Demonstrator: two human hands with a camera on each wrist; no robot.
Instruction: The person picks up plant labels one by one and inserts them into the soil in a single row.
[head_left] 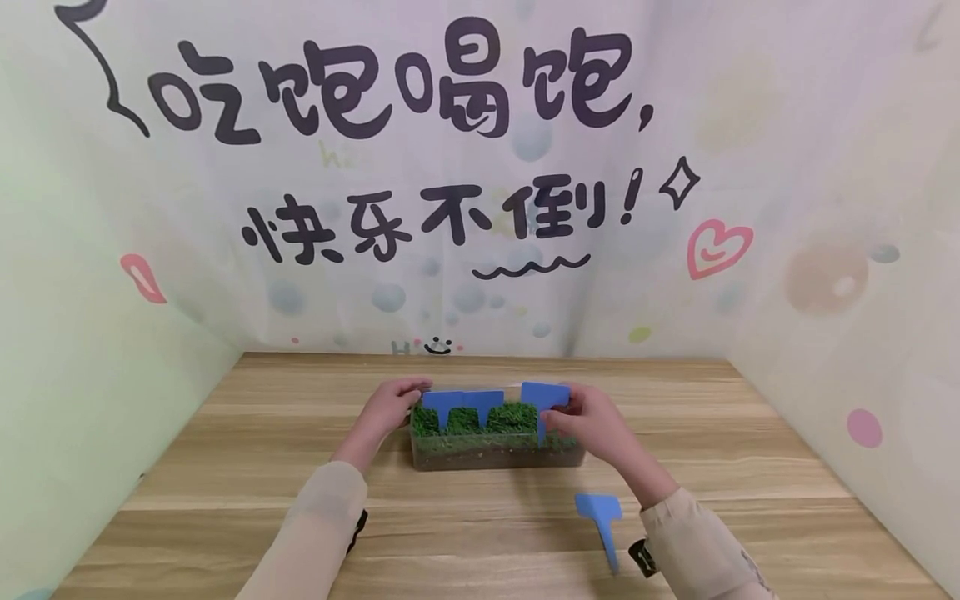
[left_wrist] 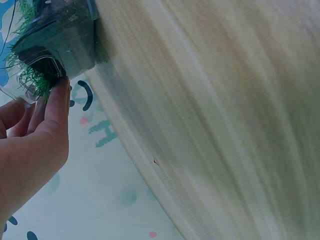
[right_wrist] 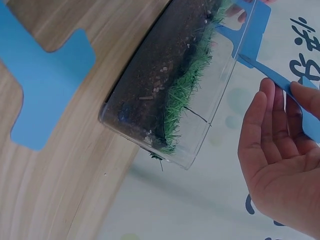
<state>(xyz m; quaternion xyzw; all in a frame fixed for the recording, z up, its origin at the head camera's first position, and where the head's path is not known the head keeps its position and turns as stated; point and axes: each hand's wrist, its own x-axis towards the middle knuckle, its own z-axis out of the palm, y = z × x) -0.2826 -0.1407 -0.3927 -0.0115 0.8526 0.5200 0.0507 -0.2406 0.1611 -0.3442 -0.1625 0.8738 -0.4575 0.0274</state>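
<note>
A clear plastic planter box (head_left: 498, 458) with brown soil and green artificial grass (head_left: 513, 417) sits on the table. My left hand (head_left: 390, 408) holds the box's left end, its fingertips at the end wall in the left wrist view. Between the thumb and fingers of my right hand (head_left: 596, 425) is a blue T-shaped plant label (head_left: 542, 393), pinched near its wide top. Its narrow stem points down toward the grass at the box's right side. Two more blue labels, a left one (head_left: 442, 400) and a middle one (head_left: 487, 400), stand upright among the grass.
Another blue plant label (head_left: 600, 508) lies on the wooden table (head_left: 465, 542), nearer me and right of the box; it looms large in the right wrist view. Behind the table's back edge hangs a white backdrop (head_left: 450, 308) with dark lettering.
</note>
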